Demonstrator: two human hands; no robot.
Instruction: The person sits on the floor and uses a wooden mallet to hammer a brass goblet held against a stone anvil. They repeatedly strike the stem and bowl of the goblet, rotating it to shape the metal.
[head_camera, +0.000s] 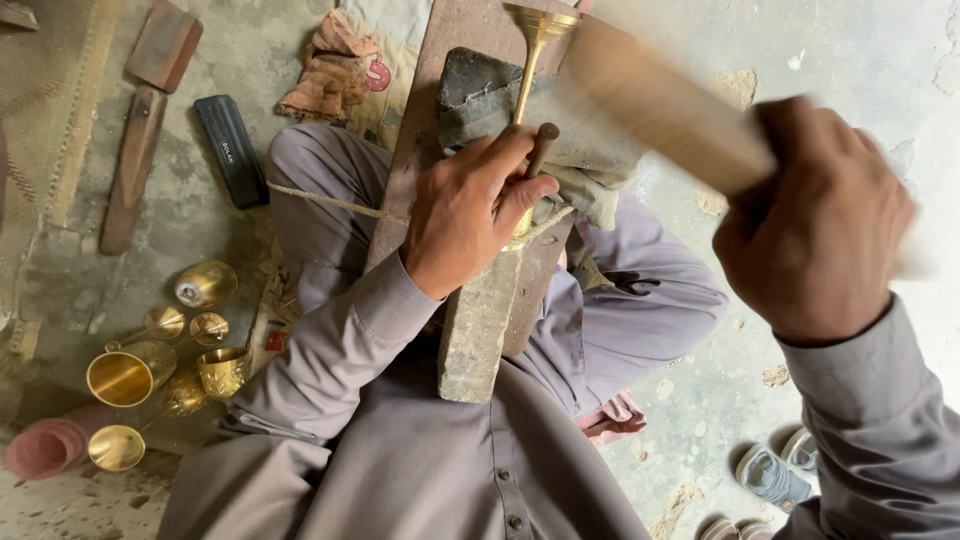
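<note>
Under the left hand (468, 210), gripping a punch (542, 148) on a brass stem (527, 85); right hand (815, 235) clenches a blurred mallet (665, 105); strikes should land squarely.

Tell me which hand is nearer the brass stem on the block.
Left. The left hand rests against the brass stem, pinching a small punch beside it. The right hand is off to the side, apart from it, gripping a blurred wooden mallet.

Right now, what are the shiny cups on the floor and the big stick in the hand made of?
The cups look like polished brass: golden, mirror-bright metal. The stick in the right hand looks like wood: matte, pale brown, though blurred. The thin stem by the left hand looks like brass too.
</note>
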